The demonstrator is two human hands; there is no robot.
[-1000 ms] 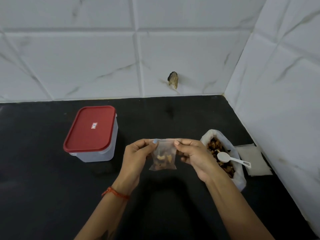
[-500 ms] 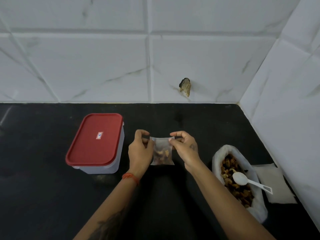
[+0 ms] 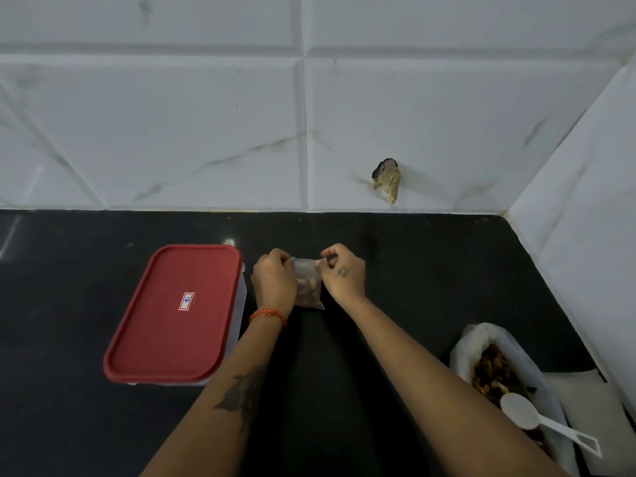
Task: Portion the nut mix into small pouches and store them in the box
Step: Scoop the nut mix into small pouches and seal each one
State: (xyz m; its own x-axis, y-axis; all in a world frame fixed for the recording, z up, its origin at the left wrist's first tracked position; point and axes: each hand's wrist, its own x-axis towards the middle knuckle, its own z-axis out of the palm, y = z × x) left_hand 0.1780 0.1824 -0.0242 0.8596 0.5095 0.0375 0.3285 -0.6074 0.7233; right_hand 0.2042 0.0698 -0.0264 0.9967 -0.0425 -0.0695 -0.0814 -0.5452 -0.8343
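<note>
Head view showed, nearest at about four o'clock, a white plastic measuring scoop (image 3: 523, 413) resting on the brown nut mix (image 3: 495, 376) inside an open white plastic bag (image 3: 463, 349), with a flat stack of pale pouches (image 3: 585, 401) just beside the bag against the right wall. Farther out, at the centre of the black stone counter (image 3: 430, 287), both hands held a small clear plastic pouch (image 3: 308, 287) partly filled with nuts; the left hand (image 3: 273, 280) pinched its top left corner and the right hand (image 3: 344, 275) pinched its top right corner. At nine o'clock from the pouch, just beside the left hand, stood a translucent rectangular box with a red lid (image 3: 175, 311), lid on. Beyond, at one o'clock, a brownish damaged patch (image 3: 387, 177) marked the white marbled wall tiles (image 3: 206, 115).
</note>
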